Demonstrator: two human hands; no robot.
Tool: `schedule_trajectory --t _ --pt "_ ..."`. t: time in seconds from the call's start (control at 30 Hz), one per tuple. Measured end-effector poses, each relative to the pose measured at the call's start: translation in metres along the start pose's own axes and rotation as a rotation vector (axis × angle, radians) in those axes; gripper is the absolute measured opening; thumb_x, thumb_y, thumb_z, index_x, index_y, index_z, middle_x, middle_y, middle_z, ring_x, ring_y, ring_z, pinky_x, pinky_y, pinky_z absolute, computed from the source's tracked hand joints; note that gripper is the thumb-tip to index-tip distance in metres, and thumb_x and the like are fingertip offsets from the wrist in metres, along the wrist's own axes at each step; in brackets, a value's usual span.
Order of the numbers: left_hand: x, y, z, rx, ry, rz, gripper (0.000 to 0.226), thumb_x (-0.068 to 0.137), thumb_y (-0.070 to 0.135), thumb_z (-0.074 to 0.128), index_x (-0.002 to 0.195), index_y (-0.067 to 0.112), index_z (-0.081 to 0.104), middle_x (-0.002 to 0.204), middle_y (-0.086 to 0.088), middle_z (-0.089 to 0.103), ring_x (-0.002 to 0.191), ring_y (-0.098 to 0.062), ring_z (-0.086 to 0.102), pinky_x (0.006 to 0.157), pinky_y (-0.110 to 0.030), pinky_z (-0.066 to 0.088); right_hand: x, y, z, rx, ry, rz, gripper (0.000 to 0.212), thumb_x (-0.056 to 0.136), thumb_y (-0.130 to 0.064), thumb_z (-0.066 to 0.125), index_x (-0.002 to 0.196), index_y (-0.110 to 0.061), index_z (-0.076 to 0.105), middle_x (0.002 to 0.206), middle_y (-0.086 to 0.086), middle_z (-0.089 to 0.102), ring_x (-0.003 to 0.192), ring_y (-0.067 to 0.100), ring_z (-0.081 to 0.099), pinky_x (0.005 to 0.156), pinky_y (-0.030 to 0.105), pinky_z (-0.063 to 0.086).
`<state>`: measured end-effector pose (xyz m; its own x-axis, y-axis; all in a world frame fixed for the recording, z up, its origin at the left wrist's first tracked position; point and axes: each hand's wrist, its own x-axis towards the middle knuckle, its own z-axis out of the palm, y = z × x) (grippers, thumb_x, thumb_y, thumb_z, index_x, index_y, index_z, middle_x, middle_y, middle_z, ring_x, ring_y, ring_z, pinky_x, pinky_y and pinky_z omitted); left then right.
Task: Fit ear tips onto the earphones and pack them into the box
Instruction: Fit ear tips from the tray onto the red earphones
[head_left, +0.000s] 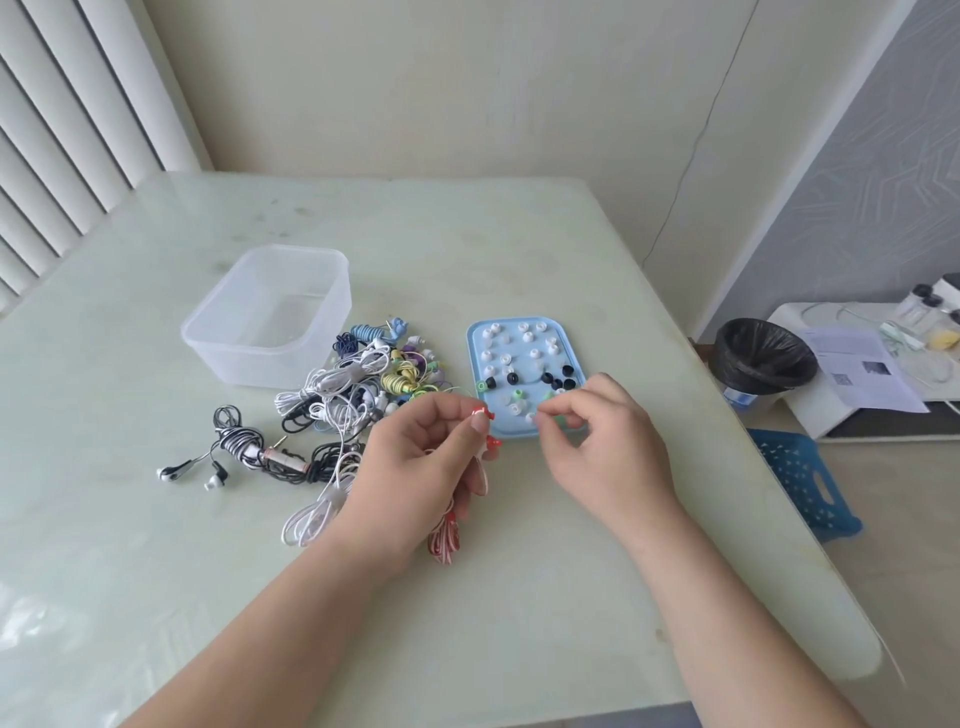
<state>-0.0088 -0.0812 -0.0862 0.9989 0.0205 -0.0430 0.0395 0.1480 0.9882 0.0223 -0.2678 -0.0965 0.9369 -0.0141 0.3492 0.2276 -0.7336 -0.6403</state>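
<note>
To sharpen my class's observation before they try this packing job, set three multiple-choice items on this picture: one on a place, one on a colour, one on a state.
1. Where does the light blue rectangular plastic tray of ear tips lie, seen from the tangled pile of wired earphones?
A. Left of it
B. Right of it
C. Under it

2. What colour is the cable of the bundled earphones that the left hand grips?
A. Black
B. Yellow
C. Red and white

3. How is the clear rectangular plastic box?
A. Open and empty
B. Lidded
C. Full of earphones

Answers: 1 B, the tray sits right of the pile; 2 C, red-and-white striped loops hang below the hand; 3 A, no lid, bare bottom showing.
</note>
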Motion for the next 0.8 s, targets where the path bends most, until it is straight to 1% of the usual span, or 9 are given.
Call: schedule_trajectory --t 0.1,0.2,0.33,0.37,0.43,0.5,0.6,0.67,0.8 --pt "0.0 0.0 -0.002 -0.035 0.009 0.004 0.012 0.1 0.013 0.065 0.104 0.002 0.065 0.075 -0.011 0.069 0.05 -0.023 0.057 0.04 -0.026 0.042 0.004 -0.006 0.003 -0.141 -0.062 -0.016 0.004 0.089 -0.033 0.072 0.087 -0.031 0.074 0.086 -0.009 0.053 0.077 0.009 0.061 0.061 0.03 0.051" --pt "0.001 0.0 -0.002 -0.052 -0.005 0.008 0.011 0.1 0.012 0.064 0.104 0.002 0.065 0.075 -0.01 0.069 0.05 -0.022 0.058 0.04 -0.026 0.042 0.006 -0.009 0.001 -0.175 -0.102 -0.006 0.005 0.091 -0.034 0.071 0.089 -0.032 0.076 0.086 -0.008 0.054 0.077 0.012 0.061 0.061 0.029 0.049" --pt "0.001 -0.001 -0.003 -0.072 -0.016 0.012 0.012 0.101 0.012 0.063 0.105 0.001 0.064 0.075 -0.01 0.068 0.05 -0.022 0.058 0.041 -0.026 0.043 0.013 -0.016 -0.003 -0.167 -0.131 0.046 0.008 0.087 -0.028 0.073 0.079 -0.029 0.072 0.086 -0.009 0.059 0.074 0.003 0.059 0.063 0.027 0.048" --pt "0.002 -0.001 -0.003 -0.075 -0.019 0.013 0.012 0.101 0.012 0.063 0.106 0.001 0.064 0.076 -0.01 0.068 0.05 -0.022 0.058 0.041 -0.026 0.043 0.014 -0.019 -0.004 -0.116 -0.089 0.037 0.009 0.085 -0.024 0.074 0.077 -0.027 0.071 0.083 -0.01 0.06 0.07 0.003 0.057 0.062 0.027 0.047" --pt "0.002 -0.001 -0.003 -0.074 -0.026 0.012 0.013 0.102 0.013 0.062 0.108 0.001 0.064 0.078 -0.011 0.069 0.05 -0.022 0.057 0.042 -0.026 0.043 0.012 -0.024 -0.006 0.115 0.006 0.075 0.011 0.083 -0.015 0.076 0.077 -0.024 0.073 0.075 -0.011 0.067 0.062 0.004 0.057 0.061 0.023 0.048" --pt "0.002 -0.001 -0.004 -0.074 -0.04 0.01 0.014 0.103 0.013 0.06 0.111 0.002 0.064 0.08 -0.011 0.07 0.051 -0.022 0.056 0.042 -0.026 0.044 0.002 -0.033 -0.005 0.458 0.008 0.234 0.01 0.085 -0.009 0.077 0.083 -0.019 0.076 0.072 -0.009 0.073 0.061 0.004 0.061 0.062 0.018 0.049" --pt "0.003 -0.002 -0.004 -0.073 -0.043 0.014 0.014 0.104 0.013 0.059 0.116 0.005 0.063 0.083 -0.015 0.071 0.053 -0.024 0.057 0.043 -0.026 0.044 -0.016 -0.044 0.005 0.849 0.006 0.423 0.01 0.087 0.001 0.076 0.091 -0.009 0.077 0.081 0.011 0.077 0.069 0.019 0.072 0.059 0.027 0.053" --pt "0.002 -0.001 -0.004 -0.066 -0.048 0.022 0.013 0.105 0.013 0.058 0.116 0.006 0.062 0.082 -0.016 0.072 0.055 -0.027 0.059 0.043 -0.026 0.043 -0.021 -0.046 0.007 0.952 0.041 0.445 0.011 0.087 0.005 0.074 0.093 -0.004 0.076 0.086 0.018 0.077 0.07 0.023 0.073 0.058 0.027 0.054" --pt "0.002 -0.002 -0.004 -0.027 -0.088 0.026 0.012 0.103 0.012 0.061 0.111 0.003 0.061 0.086 -0.017 0.075 0.055 -0.025 0.059 0.043 -0.027 0.042 -0.022 -0.044 0.004 0.983 0.009 0.425 0.011 0.086 0.003 0.075 0.096 -0.001 0.076 0.084 0.014 0.078 0.063 0.018 0.066 0.055 0.027 0.047"
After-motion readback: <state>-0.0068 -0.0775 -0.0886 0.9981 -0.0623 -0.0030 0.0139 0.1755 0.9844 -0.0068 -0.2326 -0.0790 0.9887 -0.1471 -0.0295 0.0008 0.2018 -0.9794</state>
